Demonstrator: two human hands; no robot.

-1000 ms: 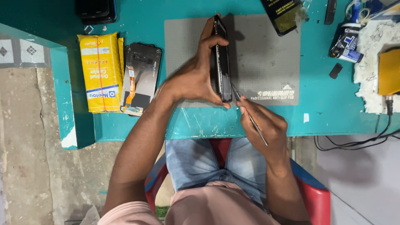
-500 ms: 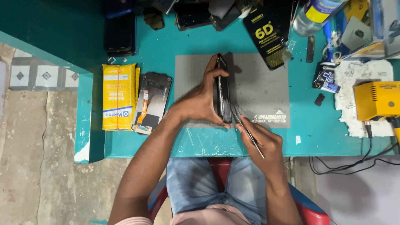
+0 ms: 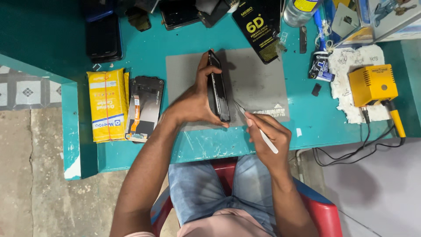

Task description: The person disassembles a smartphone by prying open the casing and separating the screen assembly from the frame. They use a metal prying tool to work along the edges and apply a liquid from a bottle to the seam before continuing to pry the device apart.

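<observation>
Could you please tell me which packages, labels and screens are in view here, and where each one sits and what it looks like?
Yellow packet: left on the bench, flat oblong, white and blue label.
Screen part: right of the packet, dark, orange ribbon cable.
Black box: top of the grey mat, slim, yellow print.
Phone: on edge on the mat, black, held by left hand.
Dark phone: top left, flat.
Tube: right of mat, black and blue.

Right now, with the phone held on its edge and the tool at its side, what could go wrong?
The left hand stands the phone on its edge on the grey mat, so it may tip or slip. The thin tool in the right hand points towards the left hand's fingers and could slip and jab them.
</observation>
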